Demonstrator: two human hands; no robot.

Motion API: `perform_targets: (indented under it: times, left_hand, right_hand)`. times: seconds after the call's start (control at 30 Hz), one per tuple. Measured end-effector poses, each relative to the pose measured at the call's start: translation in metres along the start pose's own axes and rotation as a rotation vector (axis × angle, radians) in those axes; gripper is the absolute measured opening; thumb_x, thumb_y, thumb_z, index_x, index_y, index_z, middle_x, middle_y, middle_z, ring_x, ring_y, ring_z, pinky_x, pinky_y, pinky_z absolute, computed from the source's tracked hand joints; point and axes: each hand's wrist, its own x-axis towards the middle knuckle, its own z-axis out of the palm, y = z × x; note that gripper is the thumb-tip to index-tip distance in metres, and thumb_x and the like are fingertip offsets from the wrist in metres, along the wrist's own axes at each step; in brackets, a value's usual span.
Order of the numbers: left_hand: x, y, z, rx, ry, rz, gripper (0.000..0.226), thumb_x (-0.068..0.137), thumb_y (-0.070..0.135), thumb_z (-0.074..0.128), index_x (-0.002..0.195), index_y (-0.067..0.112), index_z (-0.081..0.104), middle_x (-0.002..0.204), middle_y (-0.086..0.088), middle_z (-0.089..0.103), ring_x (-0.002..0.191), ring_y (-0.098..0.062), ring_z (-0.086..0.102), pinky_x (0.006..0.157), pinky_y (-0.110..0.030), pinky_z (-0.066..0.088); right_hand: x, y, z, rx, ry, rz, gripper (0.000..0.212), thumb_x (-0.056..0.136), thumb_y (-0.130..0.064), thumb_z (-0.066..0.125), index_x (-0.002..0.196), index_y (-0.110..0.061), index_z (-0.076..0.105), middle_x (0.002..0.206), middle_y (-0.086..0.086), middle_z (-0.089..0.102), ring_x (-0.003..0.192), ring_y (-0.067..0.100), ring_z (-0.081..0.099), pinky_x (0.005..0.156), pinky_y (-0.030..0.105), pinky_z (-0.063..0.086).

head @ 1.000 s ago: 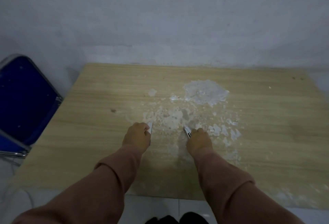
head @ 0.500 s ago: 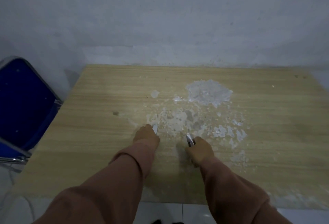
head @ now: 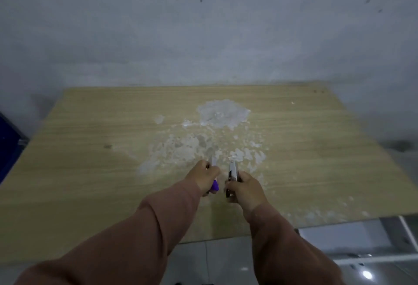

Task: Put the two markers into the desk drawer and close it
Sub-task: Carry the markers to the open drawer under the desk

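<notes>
Both of my hands are over the middle of the wooden desk (head: 90,171), close together. My left hand (head: 204,177) is shut on a marker with a purple cap (head: 214,185); its pale barrel sticks out past my fingers. A second white marker with dark print (head: 232,170) is gripped in my right hand (head: 245,188) and points away from me. An open drawer (head: 339,238) shows below the desk's front edge at the lower right, pale inside.
White flaky patches (head: 222,114) cover the desk's centre beyond my hands. A blue chair (head: 9,146) stands at the left edge. A grey wall (head: 203,35) rises behind the desk. Tiled floor (head: 214,262) lies below the front edge.
Both hands have come closer together and lifted with the markers; the purple cap now shows. The view has swung right, bringing the drawer into sight and pushing the chair out.
</notes>
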Motion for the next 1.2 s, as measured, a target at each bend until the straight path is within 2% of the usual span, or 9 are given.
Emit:
perform_targets:
  times: [0.17, 0.37, 0.7, 0.8, 0.87, 0.93, 1.07, 1.13, 1.2]
  left_hand:
    - [-0.026, 0.019, 0.084, -0.226, -0.1, -0.082, 0.023, 0.091, 0.039, 0.049, 0.094, 0.016, 0.052, 0.078, -0.006, 0.056, 0.06, -0.019, 0.055, 0.049, -0.027, 0.049]
    - [-0.052, 0.03, 0.179, -0.389, -0.21, -0.133, 0.011, 0.094, 0.023, 0.049, 0.087, 0.016, 0.053, 0.072, -0.004, 0.057, 0.055, -0.016, 0.051, 0.047, -0.024, 0.046]
    - [-0.066, 0.009, 0.307, -0.162, -0.349, -0.193, 0.009, 0.093, 0.013, 0.045, 0.095, 0.015, 0.054, 0.081, -0.007, 0.062, 0.058, -0.016, 0.053, 0.047, -0.028, 0.047]
    - [-0.063, 0.001, 0.329, -0.133, -0.339, -0.268, 0.011, 0.094, 0.009, 0.043, 0.098, 0.013, 0.052, 0.088, -0.013, 0.061, 0.062, -0.019, 0.057, 0.052, -0.03, 0.052]
    - [-0.058, -0.003, 0.341, -0.151, -0.276, -0.339, 0.011, 0.093, 0.004, 0.044, 0.098, 0.01, 0.052, 0.078, -0.011, 0.058, 0.062, -0.021, 0.057, 0.056, -0.032, 0.053]
    - [-0.051, -0.006, 0.347, -0.197, -0.213, -0.386, 0.01, 0.091, 0.0, 0.046, 0.096, 0.004, 0.053, 0.079, -0.014, 0.058, 0.067, -0.026, 0.06, 0.058, -0.034, 0.054]
    - [-0.032, -0.012, 0.354, -0.242, -0.111, -0.333, 0.029, 0.087, -0.003, 0.049, 0.116, -0.004, 0.056, 0.121, -0.027, 0.061, 0.106, -0.037, 0.064, 0.075, -0.036, 0.059]
    - [-0.025, -0.014, 0.357, -0.285, -0.062, -0.338, 0.015, 0.086, -0.002, 0.052, 0.099, 0.001, 0.058, 0.124, -0.025, 0.06, 0.11, -0.036, 0.063, 0.075, -0.033, 0.059]
    - [-0.017, -0.015, 0.357, -0.328, -0.033, -0.376, 0.013, 0.085, -0.005, 0.056, 0.076, 0.005, 0.055, 0.109, -0.023, 0.065, 0.103, -0.036, 0.065, 0.072, -0.033, 0.058]
  right_hand:
    - [-0.019, 0.014, -0.07, 0.15, 0.124, 0.022, 0.012, 0.083, 0.0, 0.056, 0.083, -0.011, 0.06, 0.074, 0.013, 0.059, 0.062, 0.023, 0.057, 0.045, 0.027, 0.049]
    - [-0.045, 0.05, -0.159, 0.21, 0.25, 0.108, 0.007, 0.082, -0.002, 0.054, 0.085, -0.007, 0.058, 0.079, 0.017, 0.06, 0.067, 0.026, 0.056, 0.048, 0.027, 0.044]
    - [-0.06, 0.115, -0.267, 0.21, 0.458, 0.303, 0.015, 0.081, 0.0, 0.051, 0.069, -0.006, 0.056, 0.066, 0.012, 0.057, 0.058, 0.027, 0.056, 0.055, 0.031, 0.05]
    - [-0.05, 0.12, -0.285, -0.029, 0.365, 0.362, 0.015, 0.084, -0.013, 0.058, 0.094, -0.005, 0.067, 0.097, 0.015, 0.066, 0.091, 0.03, 0.066, 0.079, 0.032, 0.051]
    - [-0.041, 0.126, -0.292, -0.227, 0.37, 0.395, 0.022, 0.086, -0.016, 0.056, 0.103, -0.002, 0.064, 0.11, 0.019, 0.064, 0.111, 0.032, 0.06, 0.082, 0.031, 0.046]
    - [-0.028, 0.131, -0.295, -0.4, 0.413, 0.344, 0.024, 0.091, -0.016, 0.05, 0.111, -0.004, 0.057, 0.111, 0.021, 0.064, 0.11, 0.035, 0.06, 0.076, 0.03, 0.041]
    - [0.0, 0.141, -0.295, -0.666, 0.431, 0.321, 0.023, 0.089, -0.017, 0.045, 0.111, -0.019, 0.045, 0.108, 0.011, 0.068, 0.101, 0.03, 0.061, 0.094, 0.041, 0.034]
    - [0.013, 0.15, -0.293, -0.78, 0.417, 0.326, 0.02, 0.087, -0.02, 0.043, 0.107, -0.023, 0.048, 0.105, 0.006, 0.068, 0.102, 0.028, 0.059, 0.093, 0.041, 0.029]
    - [0.019, 0.157, -0.293, -0.889, 0.386, 0.327, 0.021, 0.087, -0.021, 0.042, 0.105, -0.026, 0.051, 0.104, 0.005, 0.068, 0.103, 0.026, 0.057, 0.09, 0.042, 0.027]
